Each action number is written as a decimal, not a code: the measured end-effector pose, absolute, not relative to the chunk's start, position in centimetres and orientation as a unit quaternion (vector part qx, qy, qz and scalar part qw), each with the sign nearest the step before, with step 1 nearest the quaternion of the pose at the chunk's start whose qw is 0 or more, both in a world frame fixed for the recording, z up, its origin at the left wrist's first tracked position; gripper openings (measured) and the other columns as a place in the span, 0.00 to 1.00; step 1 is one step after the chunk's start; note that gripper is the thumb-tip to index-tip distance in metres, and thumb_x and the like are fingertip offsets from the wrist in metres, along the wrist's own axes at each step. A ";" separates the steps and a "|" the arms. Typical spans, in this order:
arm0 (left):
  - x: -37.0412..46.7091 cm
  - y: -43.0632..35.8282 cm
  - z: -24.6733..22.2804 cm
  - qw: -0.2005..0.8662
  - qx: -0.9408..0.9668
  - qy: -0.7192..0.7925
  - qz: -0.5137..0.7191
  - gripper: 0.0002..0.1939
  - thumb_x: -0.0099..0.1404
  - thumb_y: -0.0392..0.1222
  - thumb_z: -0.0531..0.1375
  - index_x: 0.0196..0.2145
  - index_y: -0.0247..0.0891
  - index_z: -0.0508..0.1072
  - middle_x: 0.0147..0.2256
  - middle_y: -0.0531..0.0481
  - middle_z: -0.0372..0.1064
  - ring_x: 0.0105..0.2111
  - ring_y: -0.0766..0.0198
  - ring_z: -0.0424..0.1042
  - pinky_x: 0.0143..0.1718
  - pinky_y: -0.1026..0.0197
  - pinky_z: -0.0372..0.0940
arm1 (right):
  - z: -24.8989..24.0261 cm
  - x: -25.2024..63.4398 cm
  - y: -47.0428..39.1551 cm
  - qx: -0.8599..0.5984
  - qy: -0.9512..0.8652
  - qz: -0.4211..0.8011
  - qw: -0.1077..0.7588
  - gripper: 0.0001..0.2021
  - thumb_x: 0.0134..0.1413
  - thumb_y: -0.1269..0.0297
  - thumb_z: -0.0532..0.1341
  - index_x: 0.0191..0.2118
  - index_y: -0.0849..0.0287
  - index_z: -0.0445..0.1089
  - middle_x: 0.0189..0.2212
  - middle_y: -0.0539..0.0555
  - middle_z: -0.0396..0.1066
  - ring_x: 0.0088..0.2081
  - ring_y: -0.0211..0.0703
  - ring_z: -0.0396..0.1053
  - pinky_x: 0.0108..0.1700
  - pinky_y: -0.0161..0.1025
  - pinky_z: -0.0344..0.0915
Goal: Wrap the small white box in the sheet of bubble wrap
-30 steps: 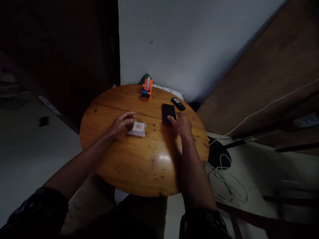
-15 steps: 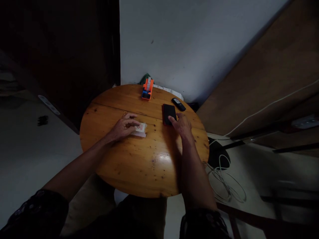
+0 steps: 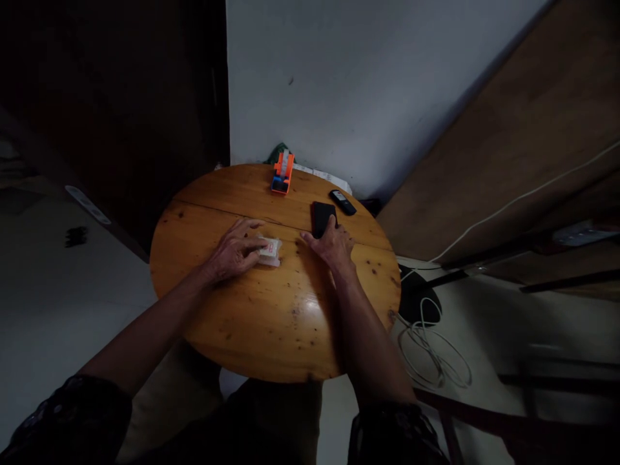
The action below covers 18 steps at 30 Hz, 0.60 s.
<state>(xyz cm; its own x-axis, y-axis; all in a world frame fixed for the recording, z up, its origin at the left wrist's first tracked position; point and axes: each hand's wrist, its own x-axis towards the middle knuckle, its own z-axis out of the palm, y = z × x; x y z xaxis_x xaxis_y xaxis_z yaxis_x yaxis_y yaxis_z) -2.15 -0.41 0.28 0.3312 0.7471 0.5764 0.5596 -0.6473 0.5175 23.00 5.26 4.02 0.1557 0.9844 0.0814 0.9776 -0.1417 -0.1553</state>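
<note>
My left hand (image 3: 236, 249) rests low over the round wooden table (image 3: 290, 323), thumb and a finger on the left end of a small white packet (image 3: 270, 250). The packet has red print and a clear, plastic-like edge. One finger of this hand stretches out past it. My right hand (image 3: 334, 245) is open with its thumb spread to the left. Its fingers lie at the near end of a flat black rectangular object (image 3: 323, 216) with a red edge, covering part of it. Whether that is a phone or a wallet, I cannot tell.
An orange and blue tape dispenser (image 3: 282, 173) stands near the table's far edge. A black handset (image 3: 343, 202) lies beyond the black object. Behind the table is a pale wall (image 3: 363, 84). Coiled white cable (image 3: 431, 349) lies on the floor to the right.
My right hand has shifted left and its thumb has come off the black object onto the table side. My left hand stays at the packet. The whole view has moved slightly.
</note>
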 end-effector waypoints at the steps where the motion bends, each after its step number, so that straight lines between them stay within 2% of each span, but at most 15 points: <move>1: -2.2 -0.4 0.2 0.111 0.808 0.401 0.417 0.18 0.57 0.35 0.58 0.43 0.42 0.83 0.58 0.43 0.66 0.56 0.48 0.66 0.55 0.45 0.65 | 3.9 22.9 5.3 -0.758 -0.647 0.018 0.079 0.48 0.56 0.39 0.62 0.70 0.69 0.49 0.57 0.78 0.65 0.58 0.70 0.66 0.57 0.59 0.59; 5: -2.3 -0.6 0.4 0.121 0.797 0.381 0.453 0.16 0.59 0.35 0.58 0.42 0.40 0.82 0.57 0.42 0.67 0.55 0.50 0.68 0.53 0.47 0.67 | 3.6 22.8 5.5 -0.771 -0.634 0.019 0.055 0.49 0.55 0.39 0.63 0.71 0.67 0.47 0.58 0.76 0.64 0.58 0.68 0.65 0.57 0.57 0.58; 10: -2.5 -0.4 0.4 0.141 0.748 0.401 0.510 0.14 0.61 0.39 0.59 0.42 0.38 0.81 0.55 0.41 0.67 0.53 0.52 0.70 0.56 0.47 0.67 | 3.3 23.0 5.8 -0.775 -0.629 0.028 0.057 0.49 0.54 0.39 0.64 0.70 0.68 0.49 0.57 0.77 0.64 0.58 0.68 0.65 0.57 0.56 0.58; 14: -1.6 -0.4 1.0 0.122 0.689 0.448 0.556 0.10 0.59 0.39 0.60 0.36 0.38 0.80 0.49 0.43 0.70 0.49 0.54 0.73 0.53 0.50 0.70 | 3.2 23.2 5.8 -0.773 -0.630 0.014 0.072 0.40 0.59 0.49 0.63 0.67 0.71 0.52 0.55 0.77 0.66 0.57 0.66 0.66 0.54 0.54 0.61; 18: 1.3 -2.7 3.7 0.165 0.678 0.458 0.551 0.09 0.57 0.35 0.60 0.35 0.39 0.80 0.47 0.45 0.72 0.50 0.54 0.72 0.55 0.50 0.68 | 3.5 23.8 6.0 -0.774 -0.625 0.019 0.098 0.33 0.56 0.55 0.65 0.61 0.70 0.59 0.53 0.74 0.69 0.55 0.64 0.69 0.53 0.52 0.64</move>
<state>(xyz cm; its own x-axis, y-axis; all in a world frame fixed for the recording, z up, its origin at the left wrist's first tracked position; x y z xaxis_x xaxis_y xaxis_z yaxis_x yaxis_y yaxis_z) 1.30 -2.70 3.72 -0.0271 0.8030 0.5954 0.4386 -0.5257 0.7289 23.83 6.03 3.49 0.2168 0.9717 0.0936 0.9642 -0.1982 -0.1759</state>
